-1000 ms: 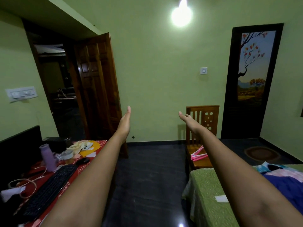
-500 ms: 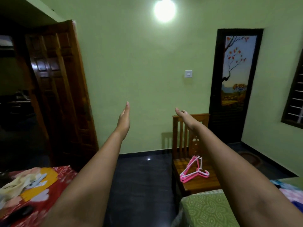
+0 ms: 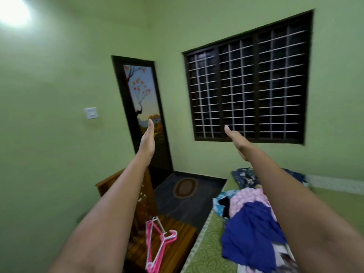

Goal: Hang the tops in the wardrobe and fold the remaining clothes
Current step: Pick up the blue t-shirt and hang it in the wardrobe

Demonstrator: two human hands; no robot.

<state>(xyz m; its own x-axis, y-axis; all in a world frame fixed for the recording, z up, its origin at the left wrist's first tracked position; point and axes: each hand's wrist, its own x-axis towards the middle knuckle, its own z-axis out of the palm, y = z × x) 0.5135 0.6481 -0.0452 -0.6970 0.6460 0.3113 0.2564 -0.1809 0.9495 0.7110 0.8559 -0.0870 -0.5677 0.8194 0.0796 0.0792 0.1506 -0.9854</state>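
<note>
Both my arms reach straight forward at chest height. My left hand (image 3: 147, 139) is flat with straight fingers and holds nothing. My right hand (image 3: 235, 139) is also flat and empty. Below the right arm a heap of clothes (image 3: 250, 223) lies on the green bed (image 3: 206, 251): a blue garment on top, a pink patterned one and a dark floral one behind. Pink and white hangers (image 3: 157, 243) lie on the seat of a wooden chair (image 3: 177, 241) next to the bed. No wardrobe is in view.
A barred dark window (image 3: 248, 85) fills the wall ahead. A narrow door with a painted tree (image 3: 141, 107) stands in the corner, a small round mat (image 3: 185, 187) on the dark floor before it. A wall switch (image 3: 91, 113) is at the left.
The view has swung to the right: the wooden door and the red table have left the frame, and the window and the clothes heap have come in. Both hands stay outstretched and flat.
</note>
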